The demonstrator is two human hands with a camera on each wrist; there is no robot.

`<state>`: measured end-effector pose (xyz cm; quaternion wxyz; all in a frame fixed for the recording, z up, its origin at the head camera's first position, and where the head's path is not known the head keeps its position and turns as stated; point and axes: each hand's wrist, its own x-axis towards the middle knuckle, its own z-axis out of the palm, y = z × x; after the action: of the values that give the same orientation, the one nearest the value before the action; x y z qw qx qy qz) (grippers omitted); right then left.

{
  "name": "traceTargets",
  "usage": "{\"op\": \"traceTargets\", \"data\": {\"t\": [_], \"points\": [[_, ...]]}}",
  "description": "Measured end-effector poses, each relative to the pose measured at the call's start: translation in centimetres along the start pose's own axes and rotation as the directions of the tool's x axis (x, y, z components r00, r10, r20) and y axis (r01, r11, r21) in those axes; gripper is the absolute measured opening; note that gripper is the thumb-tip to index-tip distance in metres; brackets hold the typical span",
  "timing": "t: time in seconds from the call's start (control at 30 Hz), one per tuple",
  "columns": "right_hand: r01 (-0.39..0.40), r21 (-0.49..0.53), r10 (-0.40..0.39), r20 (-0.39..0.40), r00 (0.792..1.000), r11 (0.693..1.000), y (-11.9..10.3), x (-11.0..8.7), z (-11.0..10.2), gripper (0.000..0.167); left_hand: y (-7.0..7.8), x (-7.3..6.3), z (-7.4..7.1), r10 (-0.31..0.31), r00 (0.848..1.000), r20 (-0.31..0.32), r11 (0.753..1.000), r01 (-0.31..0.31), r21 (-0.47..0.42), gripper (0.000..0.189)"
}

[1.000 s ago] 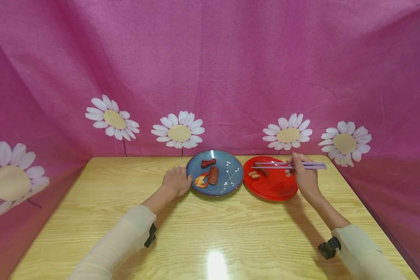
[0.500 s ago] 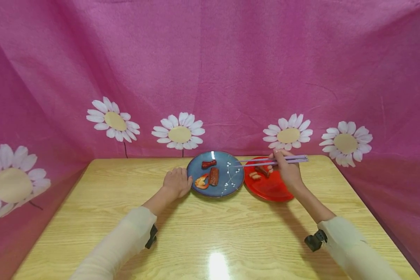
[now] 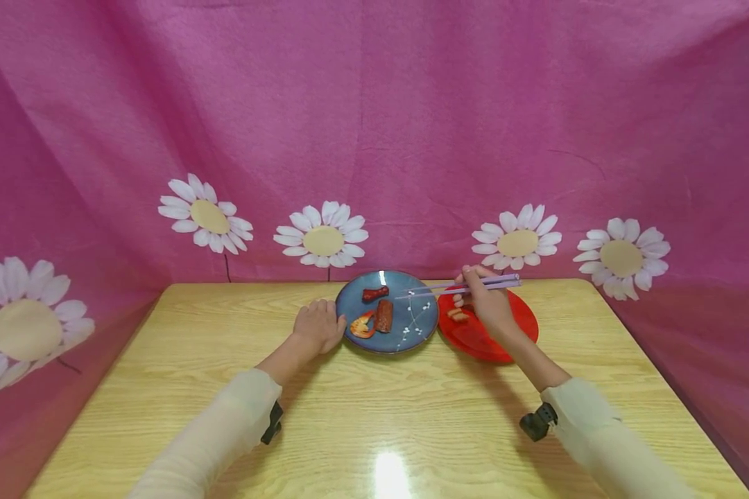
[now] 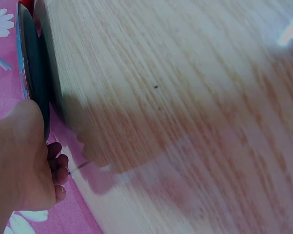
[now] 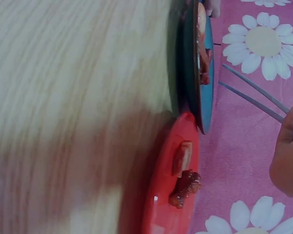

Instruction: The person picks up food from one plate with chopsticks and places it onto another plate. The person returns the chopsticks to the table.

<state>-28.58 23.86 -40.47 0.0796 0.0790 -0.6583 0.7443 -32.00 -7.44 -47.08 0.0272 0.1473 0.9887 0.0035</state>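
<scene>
In the head view my right hand [image 3: 488, 305] holds a pair of pale purple chopsticks [image 3: 498, 281] above the red plate [image 3: 519, 326]. Their parted tips reach left over the blue plate [image 3: 421, 315], with nothing between them. On the blue plate lie a shrimp [image 3: 362, 324], a brown slab of meat [image 3: 383, 316] and a dark red bone-shaped piece [image 3: 375, 294]. My left hand [image 3: 318, 326] rests at that plate's left rim, thumb touching it. The red plate holds a light brown piece [image 3: 458, 314] and a glossy drumstick [image 5: 185, 189], largely behind my right hand in the head view.
Both plates stand side by side near the back of the wooden table [image 3: 349, 416]. Right behind them hangs a pink cloth [image 3: 412, 138] printed with white daisies, which also runs along both sides. Bare wood lies in front of the plates.
My right hand has moved left, bringing the chopstick tips from over the red plate to over the blue plate. The left hand and the food have stayed in place.
</scene>
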Motion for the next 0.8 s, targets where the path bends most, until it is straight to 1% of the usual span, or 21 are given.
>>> {"op": "traceTargets", "data": {"t": [0.07, 0.17, 0.27, 0.47, 0.53, 0.7, 0.8], "points": [[-0.029, -0.008, 0.029, -0.001, 1.000, 1.000, 0.3, -0.1, 0.1, 0.046, 0.0, 0.0, -0.1, -0.001, 1.000, -0.010, 1.000, 0.001, -0.001, 0.046], [-0.050, -0.029, 0.049, -0.016, 0.999, 0.998, 0.8, -0.2, 0.3, 0.044, 0.0, -0.1, -0.1, -0.001, 1.000, -0.026, 1.000, 0.001, -0.012, 0.045], [-0.062, -0.058, 0.059, -0.047, 0.997, 0.996, 1.2, -0.4, 0.4, 0.041, 0.0, -0.2, -0.2, -0.002, 1.000, -0.021, 1.000, 0.002, -0.008, 0.045], [-0.079, -0.065, 0.074, -0.068, 0.995, 0.995, 1.7, -0.6, 0.7, 0.036, 0.0, -0.3, -0.3, 0.000, 1.000, -0.018, 1.000, 0.000, 0.001, 0.044], [-0.098, -0.064, 0.093, -0.076, 0.993, 0.993, 1.8, -0.7, 0.9, 0.035, 0.0, -0.3, -0.4, 0.001, 1.000, -0.017, 1.000, -0.001, 0.002, 0.044], [-0.156, 0.002, 0.155, -0.095, 0.983, 0.988, 2.2, -0.7, 1.4, 0.031, 0.1, -0.4, -0.6, -0.002, 1.000, -0.008, 1.000, 0.002, 0.001, 0.044], [-0.173, 0.036, 0.176, -0.102, 0.979, 0.984, 2.4, -0.7, 1.8, 0.030, 0.0, -0.3, -0.6, -0.003, 1.000, 0.000, 1.000, 0.003, -0.002, 0.045]]}}
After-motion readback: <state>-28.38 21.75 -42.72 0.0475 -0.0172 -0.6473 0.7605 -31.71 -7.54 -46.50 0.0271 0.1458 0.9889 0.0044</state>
